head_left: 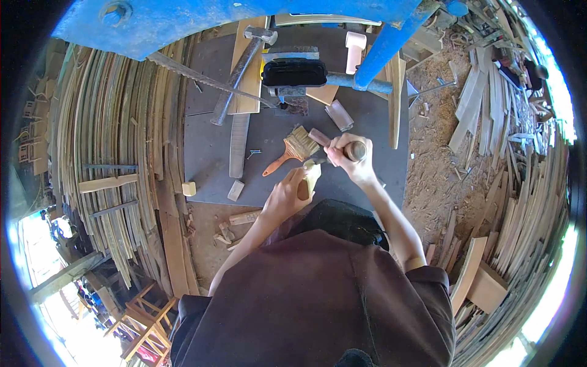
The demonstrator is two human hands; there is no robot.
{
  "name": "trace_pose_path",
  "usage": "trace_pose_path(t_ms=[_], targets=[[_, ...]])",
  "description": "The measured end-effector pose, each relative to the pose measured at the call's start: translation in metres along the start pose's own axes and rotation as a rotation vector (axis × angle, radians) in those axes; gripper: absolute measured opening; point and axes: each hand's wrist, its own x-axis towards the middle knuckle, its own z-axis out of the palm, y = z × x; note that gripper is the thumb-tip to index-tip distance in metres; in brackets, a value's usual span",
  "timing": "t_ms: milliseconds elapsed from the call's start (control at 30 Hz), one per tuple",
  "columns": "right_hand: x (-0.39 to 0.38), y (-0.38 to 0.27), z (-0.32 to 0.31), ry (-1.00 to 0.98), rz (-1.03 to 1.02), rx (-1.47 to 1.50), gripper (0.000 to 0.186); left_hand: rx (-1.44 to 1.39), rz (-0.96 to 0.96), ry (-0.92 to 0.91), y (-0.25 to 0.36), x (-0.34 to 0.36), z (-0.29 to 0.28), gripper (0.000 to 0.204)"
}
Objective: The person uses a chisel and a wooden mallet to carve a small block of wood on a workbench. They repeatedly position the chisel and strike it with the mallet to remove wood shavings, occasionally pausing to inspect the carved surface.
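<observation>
Over the near part of the dark table point(208, 153), my left hand point(288, 191) is closed around a small pale wooden piece point(310, 182). To its right, my right hand point(347, 164) grips a chisel-like tool by its round wooden handle point(356, 150), seen end on. A short dark part of the tool points toward the wooden piece; its exact shape and contact are too small to tell. Just beyond my hands lies a wide paintbrush point(286, 154) with an orange-brown handle. A brownish-pink bar point(319, 137) shows beside my right fingers.
Farther up the table are a hammer point(237, 73) on a board, a dark tray point(295, 73), a metal block point(339, 115) and a few nails point(253, 153). A blue machine frame point(244, 15) overhangs the far edge. Stacked wood strips point(116, 147) stand left; shavings point(434, 165) cover the floor right.
</observation>
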Motion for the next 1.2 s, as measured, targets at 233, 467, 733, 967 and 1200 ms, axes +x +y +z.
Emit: trace_pose_path(t_ms=[233,467,733,967,1200], targets=[[0.008,-0.02,-0.001,-0.04,-0.154,-0.024,0.017,0.027,-0.022,0.011,-0.005,-0.002,0.0,0.054],[0.002,0.001,0.007,-0.061,-0.083,-0.244,0.02,-0.009,-0.075,-0.058,0.007,0.003,-0.006,0.05],[0.0,-0.005,0.008,-0.067,-0.075,-0.142,0.021,0.001,-0.035,-0.024,0.001,0.004,-0.005,0.048],[0.0,-0.013,0.007,-0.035,-0.093,-0.001,0.02,-0.001,0.002,0.003,-0.003,0.002,-0.002,0.049],[0.004,-0.017,0.005,-0.047,-0.109,-0.047,0.018,0.002,-0.005,0.014,0.002,0.002,-0.004,0.046]])
